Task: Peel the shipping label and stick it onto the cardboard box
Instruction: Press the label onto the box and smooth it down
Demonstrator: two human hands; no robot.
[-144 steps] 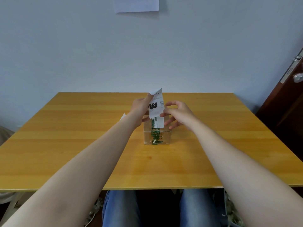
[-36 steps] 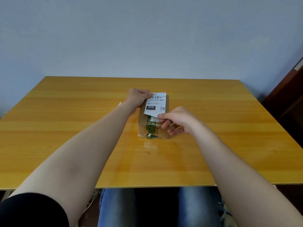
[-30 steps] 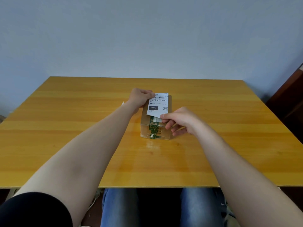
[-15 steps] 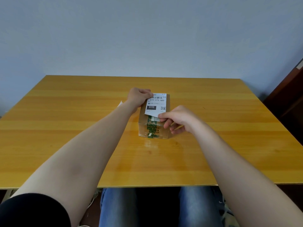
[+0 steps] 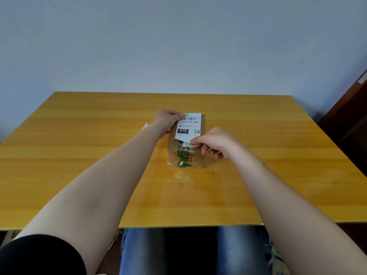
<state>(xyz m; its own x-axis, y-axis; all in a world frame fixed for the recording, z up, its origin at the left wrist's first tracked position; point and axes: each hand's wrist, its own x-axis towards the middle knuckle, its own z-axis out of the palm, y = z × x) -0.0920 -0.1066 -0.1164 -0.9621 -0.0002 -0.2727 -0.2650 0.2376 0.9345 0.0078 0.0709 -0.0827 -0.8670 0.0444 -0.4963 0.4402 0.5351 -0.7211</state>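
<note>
The cardboard box point(image 5: 185, 155) stands around the middle of the table point(image 5: 79, 155), well away from all four edges. Bare wood stretches wide to the left and right of it, with a broad strip on the near side toward the person's lap and a narrower one on the far side. The table's far edge runs along the pale wall point(image 5: 178, 46). Its far right corner comes close to a dark wooden door or cabinet point(image 5: 349, 120). A small white scrap of paper point(image 5: 144, 126) lies on the table just left of the left wrist, mostly hidden by the arm.

The box's long axis runs near to far, and a strip of green-printed tape point(image 5: 183, 153) runs over its top and down its near face. The shipping label point(image 5: 189, 126) lies over the box top with its long axis along the same near-to-far line. Its barcode end is at the far edge and its print reads upright toward the person. Its near edge slants slightly across the tape. Whether it is pressed down flat cannot be told.

The left hand point(image 5: 166, 120) pinches the label's far left corner, fingers curled at the box's far left edge. The right hand point(image 5: 212, 141) pinches the near right corner between thumb and forefinger, with the other fingers curled beside the box's right side.
</note>
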